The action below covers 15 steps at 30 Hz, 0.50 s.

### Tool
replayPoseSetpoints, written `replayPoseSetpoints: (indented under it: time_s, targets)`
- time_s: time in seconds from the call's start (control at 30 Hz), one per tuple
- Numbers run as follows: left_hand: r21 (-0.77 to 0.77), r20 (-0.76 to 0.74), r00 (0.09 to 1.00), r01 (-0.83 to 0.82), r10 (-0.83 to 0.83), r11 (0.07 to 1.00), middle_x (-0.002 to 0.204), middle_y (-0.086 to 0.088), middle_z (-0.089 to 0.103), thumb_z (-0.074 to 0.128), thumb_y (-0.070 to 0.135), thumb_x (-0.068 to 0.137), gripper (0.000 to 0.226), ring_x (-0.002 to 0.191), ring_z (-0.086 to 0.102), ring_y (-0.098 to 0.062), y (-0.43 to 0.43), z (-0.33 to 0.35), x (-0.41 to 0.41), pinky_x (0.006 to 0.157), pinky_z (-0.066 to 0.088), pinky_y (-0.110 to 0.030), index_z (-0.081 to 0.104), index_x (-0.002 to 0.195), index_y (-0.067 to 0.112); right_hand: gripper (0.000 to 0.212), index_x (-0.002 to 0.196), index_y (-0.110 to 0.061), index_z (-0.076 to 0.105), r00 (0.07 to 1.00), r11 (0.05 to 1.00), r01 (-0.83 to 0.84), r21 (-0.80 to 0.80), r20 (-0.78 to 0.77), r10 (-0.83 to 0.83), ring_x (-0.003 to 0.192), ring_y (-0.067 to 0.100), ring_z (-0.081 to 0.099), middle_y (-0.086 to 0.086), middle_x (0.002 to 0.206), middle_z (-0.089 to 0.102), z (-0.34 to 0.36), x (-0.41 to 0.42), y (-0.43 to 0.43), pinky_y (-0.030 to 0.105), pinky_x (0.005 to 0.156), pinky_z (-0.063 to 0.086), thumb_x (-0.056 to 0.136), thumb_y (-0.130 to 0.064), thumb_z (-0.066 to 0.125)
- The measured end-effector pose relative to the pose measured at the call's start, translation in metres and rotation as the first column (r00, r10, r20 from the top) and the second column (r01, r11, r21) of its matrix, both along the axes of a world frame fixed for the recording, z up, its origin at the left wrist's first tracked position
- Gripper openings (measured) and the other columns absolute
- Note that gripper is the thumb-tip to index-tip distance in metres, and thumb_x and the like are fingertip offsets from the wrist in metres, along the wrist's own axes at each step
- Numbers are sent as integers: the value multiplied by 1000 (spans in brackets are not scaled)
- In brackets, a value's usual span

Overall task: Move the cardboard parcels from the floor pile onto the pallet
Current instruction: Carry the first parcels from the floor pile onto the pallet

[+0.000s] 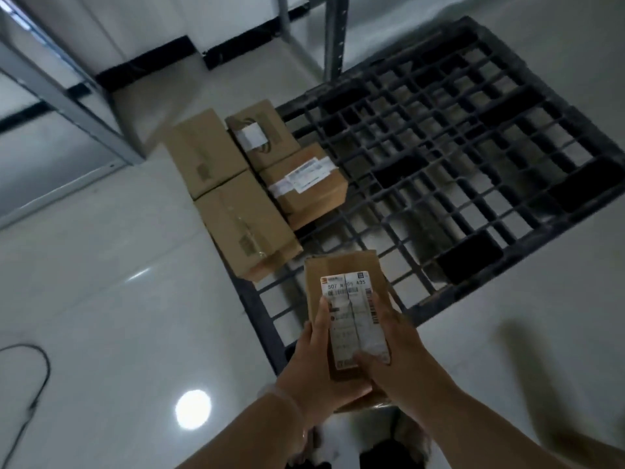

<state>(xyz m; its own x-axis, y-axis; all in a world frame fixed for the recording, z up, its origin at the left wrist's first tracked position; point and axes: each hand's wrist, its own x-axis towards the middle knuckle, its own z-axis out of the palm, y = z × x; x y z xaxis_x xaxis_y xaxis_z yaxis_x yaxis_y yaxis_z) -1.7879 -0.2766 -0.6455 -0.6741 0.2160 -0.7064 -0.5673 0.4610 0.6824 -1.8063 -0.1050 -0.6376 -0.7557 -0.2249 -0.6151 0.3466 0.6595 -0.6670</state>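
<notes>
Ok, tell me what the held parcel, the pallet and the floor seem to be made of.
The parcel is brown cardboard, matt, with a white paper label stuck on. The pallet looks like black moulded plastic, given its ribbed open grid, though painted metal is possible. The floor seems glossy tile: it mirrors a light.

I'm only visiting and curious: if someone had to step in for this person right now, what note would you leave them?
The left hand grips the parcel on its left side and the right hand grips its right side, with both thumbs on the label.
The parcel is held in the air above the near edge of the pallet.
Done: two plain boxes and two labelled boxes lie along the pallet's left side.
Left: set this parcel down on the pallet. The floor pile is out of view, so how many remain is unknown.
</notes>
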Motion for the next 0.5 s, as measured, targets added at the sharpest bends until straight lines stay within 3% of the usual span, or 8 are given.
replayPoseSetpoints:
  time_s: [0.13,0.27,0.5]
  targets:
    - [-24,3,985,-174,174,984,157,18,6,84,42,63,138,145,22,-11,-14,-32,15,118,31,-39,-32,135,58,95,145,-56,-14,979,980,-201,13,31,200,142,7,26,-16,159,8,-31,-17,-21,31,114,34,94,-38,64]
    - [-10,1,950,-312,312,950,158,12,11,86,28,66,137,145,24,-10,-15,-60,29,118,30,-38,-28,136,57,96,146,-57,-10,957,960,-280,-16,71,281,141,9,28,-16,158,11,-59,-25,-30,39,115,35,92,-36,66]
    - [-43,-69,922,-384,380,923,157,7,15,85,35,71,136,144,24,-9,-3,-83,35,119,29,-40,-30,144,47,94,146,-56,-13,923,926,-375,-33,78,376,128,0,25,-23,157,5,-90,-33,-27,29,110,34,94,-36,63]
